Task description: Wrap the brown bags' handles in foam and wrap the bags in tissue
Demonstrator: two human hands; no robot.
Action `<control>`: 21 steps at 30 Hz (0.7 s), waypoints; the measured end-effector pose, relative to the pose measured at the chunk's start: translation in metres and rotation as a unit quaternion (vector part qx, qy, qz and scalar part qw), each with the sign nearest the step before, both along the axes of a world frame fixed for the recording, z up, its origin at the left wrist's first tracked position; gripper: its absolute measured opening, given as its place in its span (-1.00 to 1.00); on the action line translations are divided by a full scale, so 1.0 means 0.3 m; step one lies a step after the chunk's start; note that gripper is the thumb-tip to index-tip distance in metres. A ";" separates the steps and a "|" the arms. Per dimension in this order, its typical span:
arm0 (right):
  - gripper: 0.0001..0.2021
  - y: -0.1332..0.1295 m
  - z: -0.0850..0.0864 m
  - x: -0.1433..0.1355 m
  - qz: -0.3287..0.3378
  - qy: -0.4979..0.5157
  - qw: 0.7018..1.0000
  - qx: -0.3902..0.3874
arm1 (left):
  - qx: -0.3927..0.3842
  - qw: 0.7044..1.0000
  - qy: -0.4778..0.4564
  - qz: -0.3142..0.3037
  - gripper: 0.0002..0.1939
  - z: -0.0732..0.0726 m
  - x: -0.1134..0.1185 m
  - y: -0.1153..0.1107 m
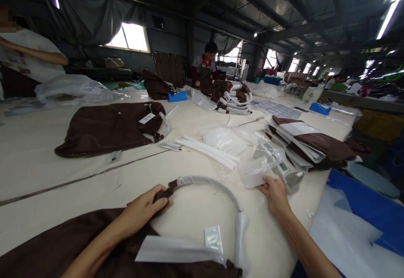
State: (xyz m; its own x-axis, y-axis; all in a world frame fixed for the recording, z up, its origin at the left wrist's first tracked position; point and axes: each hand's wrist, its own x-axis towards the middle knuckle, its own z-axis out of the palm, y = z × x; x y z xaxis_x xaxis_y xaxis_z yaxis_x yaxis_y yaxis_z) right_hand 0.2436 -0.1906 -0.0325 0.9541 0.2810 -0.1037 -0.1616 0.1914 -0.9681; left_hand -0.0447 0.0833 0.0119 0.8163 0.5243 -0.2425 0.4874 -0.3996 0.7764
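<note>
**Gripping at left, pinching at right**

On the pale worktop [195,210], at near left, see a brown bag [59,240]. With left hand [143,210] closed, gripping the base of its wrapped handle [211,181]; with right hand [276,193] nearly closed, pinching clear plastic [256,172].

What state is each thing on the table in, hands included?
Left hand, closed on the near bag's handle
Near bag, lying slack
Handle, curved, mostly wrapped
Right hand, pinching clear wrap
Clear wrap, crumpled
Tagged bag, lying down
White strips, loose, side by side
Folded bags, stacked
</note>
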 end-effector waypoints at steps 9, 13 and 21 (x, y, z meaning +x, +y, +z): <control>-0.77 -0.260 0.180 -0.143 -0.054 -0.012 0.997 0.054 | -0.082 0.989 -0.103 0.070 -0.61 0.023 0.003 -0.047; -0.75 -0.125 0.271 -0.197 0.085 -0.007 0.996 0.010 | -0.096 0.981 -0.109 0.126 -0.65 0.030 -0.017 -0.063; -0.76 0.232 0.178 -0.388 0.461 0.007 0.876 -0.144 | -0.161 0.969 -0.176 0.059 -0.55 0.064 -0.026 -0.060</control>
